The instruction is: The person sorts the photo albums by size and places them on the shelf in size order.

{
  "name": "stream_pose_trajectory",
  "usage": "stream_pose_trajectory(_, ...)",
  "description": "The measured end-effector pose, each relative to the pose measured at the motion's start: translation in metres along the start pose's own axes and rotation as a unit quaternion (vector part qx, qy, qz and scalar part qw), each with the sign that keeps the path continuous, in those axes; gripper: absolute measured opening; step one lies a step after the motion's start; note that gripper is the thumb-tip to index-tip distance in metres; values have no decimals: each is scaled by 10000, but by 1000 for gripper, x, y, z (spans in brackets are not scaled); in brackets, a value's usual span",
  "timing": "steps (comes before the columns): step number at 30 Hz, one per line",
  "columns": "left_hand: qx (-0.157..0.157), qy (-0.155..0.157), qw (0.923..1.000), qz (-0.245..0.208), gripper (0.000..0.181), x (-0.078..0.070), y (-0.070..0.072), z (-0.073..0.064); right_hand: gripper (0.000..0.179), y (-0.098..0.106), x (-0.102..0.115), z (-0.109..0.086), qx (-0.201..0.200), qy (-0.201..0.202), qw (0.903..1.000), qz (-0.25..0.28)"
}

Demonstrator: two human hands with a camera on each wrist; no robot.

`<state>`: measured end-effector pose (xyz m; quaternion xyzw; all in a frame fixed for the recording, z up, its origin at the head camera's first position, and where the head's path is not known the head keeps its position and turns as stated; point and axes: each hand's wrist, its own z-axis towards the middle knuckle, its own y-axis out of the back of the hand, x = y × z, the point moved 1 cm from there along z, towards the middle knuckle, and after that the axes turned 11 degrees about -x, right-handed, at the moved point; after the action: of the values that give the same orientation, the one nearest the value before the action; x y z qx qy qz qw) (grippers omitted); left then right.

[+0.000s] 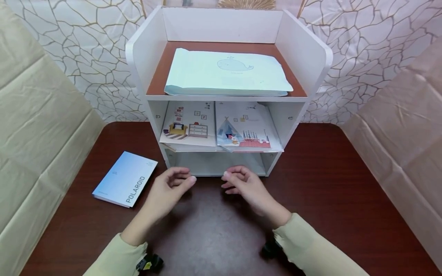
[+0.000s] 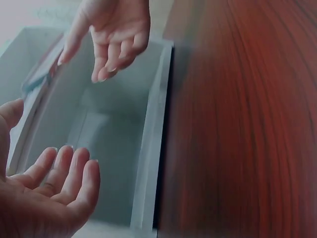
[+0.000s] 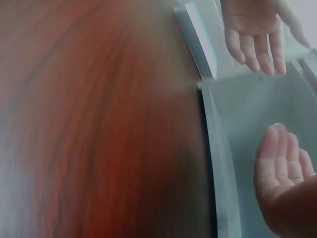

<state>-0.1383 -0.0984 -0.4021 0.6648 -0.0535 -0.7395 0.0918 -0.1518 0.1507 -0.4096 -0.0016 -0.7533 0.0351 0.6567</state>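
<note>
My left hand [image 1: 168,193] hovers in front of a small white shelf unit [image 1: 313,57], fingers loosely bent, holding nothing. Facing it across a gap, my right hand [image 1: 249,189] is likewise relaxed, with nothing between thumb and fingers. Both are nearest the bottom compartment [image 1: 211,162], where no object shows. In the left wrist view, the left hand [image 2: 54,198] has its fingers apart from the shelf wall. The right hand [image 3: 285,181] appears palm inward in the right wrist view. On the middle shelf lie two illustrated sheets or booklets, one with a drawer chest [image 1: 189,124], one with a tent [image 1: 243,126].
A pale flat packet with a whale drawing [image 1: 224,74] lies on the brown top shelf. Left of the unit, a blue-white book marked POLAROID [image 1: 125,179] lies on the dark red wooden table [image 1: 328,199]. Beige cloth walls [image 1: 38,126] stand on both sides.
</note>
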Motion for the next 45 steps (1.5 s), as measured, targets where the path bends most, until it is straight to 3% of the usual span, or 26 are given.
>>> stream_pose_trajectory(5,-586,-330,9951,719,42,7,27,2,51,-32,-10,-2,375,-506,9966,-534)
stream_pose_trajectory(9,-1153,-496,9790,1604,43,13,49,3,54,-61,-19,-3,397,-713,9939,-735)
stream_pose_trajectory(11,-1408,-580,9658,2099,46,15,59,4,53,-76,-22,-2,340,-764,9947,-604)
stream_pose_trajectory(18,-1944,-1017,9048,3649,53,17,94,14,54,-121,-32,3,258,-863,9958,135)
stream_pose_trajectory(22,-1851,-747,8878,4147,65,20,110,21,58,-142,-36,5,330,-975,9941,335)
stream_pose_trajectory(30,-1415,14,8851,4434,82,33,123,30,60,-171,-38,7,296,-1583,9846,685)
stream_pose_trajectory(35,-1340,125,8861,4435,82,43,127,34,59,-179,-38,8,353,-1870,9787,775)
stream_pose_trajectory(40,-1200,211,8818,4556,84,52,128,35,60,-184,-39,9,468,-1984,9755,828)
stream_pose_trajectory(45,-1062,239,8788,4646,92,51,128,34,62,-186,-40,11,523,-2045,9735,877)
